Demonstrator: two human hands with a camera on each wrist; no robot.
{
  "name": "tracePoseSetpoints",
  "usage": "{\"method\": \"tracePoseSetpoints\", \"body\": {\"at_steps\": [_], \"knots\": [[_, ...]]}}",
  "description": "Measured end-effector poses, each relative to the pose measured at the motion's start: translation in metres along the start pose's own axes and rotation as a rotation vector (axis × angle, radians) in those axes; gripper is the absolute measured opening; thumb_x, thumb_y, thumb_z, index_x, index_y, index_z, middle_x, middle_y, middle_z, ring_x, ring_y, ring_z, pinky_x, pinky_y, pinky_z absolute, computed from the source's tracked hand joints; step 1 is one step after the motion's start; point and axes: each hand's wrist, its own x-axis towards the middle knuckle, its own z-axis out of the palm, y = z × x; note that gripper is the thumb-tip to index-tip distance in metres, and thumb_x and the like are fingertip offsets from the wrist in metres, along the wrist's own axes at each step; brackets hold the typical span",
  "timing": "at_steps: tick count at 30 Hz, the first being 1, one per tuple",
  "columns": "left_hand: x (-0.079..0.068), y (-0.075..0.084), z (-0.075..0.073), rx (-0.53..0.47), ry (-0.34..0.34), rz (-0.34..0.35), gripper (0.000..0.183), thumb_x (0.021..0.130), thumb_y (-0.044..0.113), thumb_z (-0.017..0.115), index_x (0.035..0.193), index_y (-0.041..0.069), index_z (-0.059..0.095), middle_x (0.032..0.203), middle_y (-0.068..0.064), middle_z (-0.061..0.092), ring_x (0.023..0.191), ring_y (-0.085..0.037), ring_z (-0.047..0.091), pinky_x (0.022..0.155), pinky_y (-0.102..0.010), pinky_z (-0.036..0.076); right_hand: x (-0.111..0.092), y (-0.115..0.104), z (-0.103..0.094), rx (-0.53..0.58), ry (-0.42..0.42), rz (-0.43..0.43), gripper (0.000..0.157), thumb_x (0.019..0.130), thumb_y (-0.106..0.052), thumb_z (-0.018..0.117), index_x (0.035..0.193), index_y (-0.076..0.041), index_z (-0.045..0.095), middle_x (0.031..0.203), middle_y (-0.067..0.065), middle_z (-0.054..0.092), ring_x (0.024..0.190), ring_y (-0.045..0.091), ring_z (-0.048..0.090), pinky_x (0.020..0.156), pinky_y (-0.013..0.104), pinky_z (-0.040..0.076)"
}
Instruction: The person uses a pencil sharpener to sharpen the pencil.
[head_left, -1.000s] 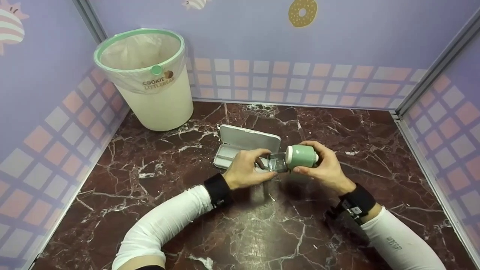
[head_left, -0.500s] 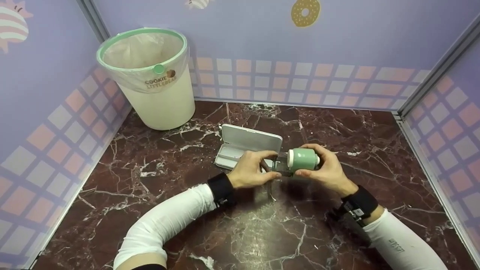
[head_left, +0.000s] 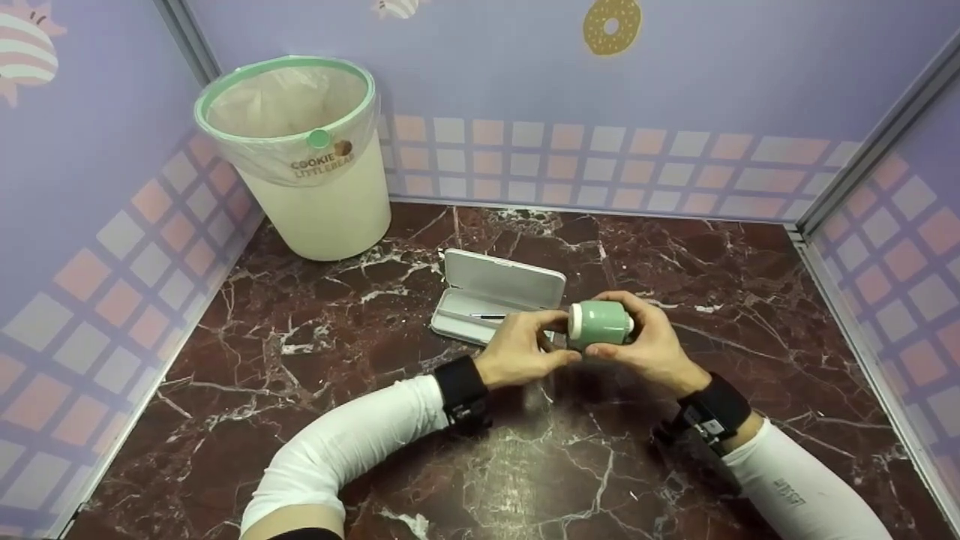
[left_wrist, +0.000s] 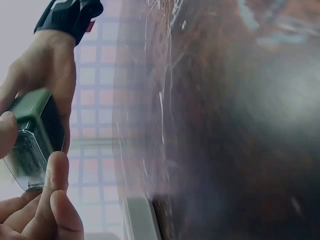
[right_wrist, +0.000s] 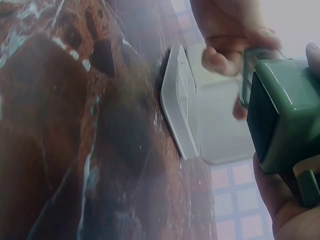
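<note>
My right hand [head_left: 656,349] grips a green pencil sharpener [head_left: 602,322] with a white end, held above the table. In the right wrist view the boxy sharpener body [right_wrist: 292,117] has a small crank at its lower side. My left hand [head_left: 525,351] pinches a clear shavings box [left_wrist: 27,162] between thumb and fingers. That box lies up against the sharpener's end in the left wrist view; I cannot tell whether it is fully seated. Left-hand fingers hide it in the head view. Behind the left hand, a white pencil case [head_left: 502,279] lies with its lid up.
A slim dark pen or pencil [head_left: 487,316] lies in the case. At the back left stands a cream bin [head_left: 326,217] with a green rim and plastic liner. Patterned walls enclose the dark marbled table [head_left: 300,420] at the back and sides.
My left hand has moved right, bringing the clear box up to the sharpener. Part of the pencil case and the pen in it have come into view. My right hand has barely moved.
</note>
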Motion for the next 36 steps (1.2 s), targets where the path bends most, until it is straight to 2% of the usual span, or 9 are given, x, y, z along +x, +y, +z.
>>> {"method": "tracePoseSetpoints", "body": {"at_steps": [4,6,13,19,25,31,36], "knots": [[0.002,0.001,0.006,0.032,0.025,0.016,0.059,0.090,0.023,0.092,0.143,0.005,0.073,0.121,-0.014,0.085,0.069,-0.008,0.069,0.067,-0.019,0.059,0.001,-0.001,0.002,0.003,-0.002,-0.007,0.070,0.076,0.013,0.093,0.141,0.004,0.067,0.125,-0.001,0.076,0.103,0.012,0.073,0.087,0.023,0.063],[0.003,0.002,0.007,0.053,0.029,0.017,0.059,0.090,0.024,0.093,0.142,0.006,0.074,0.120,-0.012,0.086,0.073,-0.012,0.071,0.070,-0.018,0.059,0.001,-0.001,0.002,0.005,-0.002,-0.002,0.070,0.076,0.014,0.093,0.140,0.004,0.066,0.124,-0.001,0.076,0.102,0.012,0.073,0.087,0.023,0.063],[0.014,0.006,0.012,0.084,-0.023,0.020,0.056,0.088,0.031,0.096,0.135,0.007,0.078,0.116,-0.012,0.087,0.095,-0.030,0.083,0.080,-0.022,0.062,-0.005,0.003,-0.004,-0.016,-0.003,0.021,0.069,0.079,0.013,0.092,0.141,0.006,0.064,0.125,-0.001,0.075,0.103,0.011,0.073,0.088,0.022,0.062],[0.027,0.010,0.011,0.154,-0.037,0.010,0.052,0.086,0.031,0.095,0.129,0.008,0.079,0.113,-0.009,0.087,0.099,-0.030,0.083,0.085,-0.023,0.061,-0.002,0.004,-0.008,-0.093,0.033,0.018,0.070,0.078,0.010,0.095,0.141,0.005,0.065,0.126,-0.004,0.073,0.106,0.011,0.072,0.091,0.020,0.061],[0.038,0.015,0.011,0.232,-0.006,0.029,0.063,0.086,0.034,0.094,0.140,0.010,0.072,0.120,-0.009,0.085,0.104,-0.027,0.081,0.088,-0.026,0.060,0.001,0.009,-0.011,-0.080,0.062,0.050,0.070,0.081,0.009,0.093,0.144,0.003,0.064,0.126,0.000,0.072,0.105,0.013,0.072,0.089,0.022,0.062],[0.046,0.016,0.010,0.263,0.002,0.070,0.061,0.085,0.022,0.095,0.140,0.011,0.072,0.124,-0.010,0.084,0.107,-0.029,0.081,0.092,-0.031,0.063,0.004,0.016,-0.014,-0.214,0.062,0.069,0.070,0.080,-0.004,0.099,0.143,-0.002,0.067,0.128,0.010,0.074,0.106,0.011,0.070,0.091,0.019,0.058],[0.053,0.010,0.013,0.349,0.001,0.045,0.061,0.086,0.026,0.096,0.140,0.011,0.072,0.127,-0.010,0.084,0.110,-0.028,0.081,0.097,-0.034,0.064,0.010,0.022,-0.016,-0.337,0.043,0.078,0.071,0.080,-0.012,0.102,0.143,-0.005,0.069,0.131,0.017,0.076,0.106,0.011,0.067,0.092,0.019,0.054]]}}
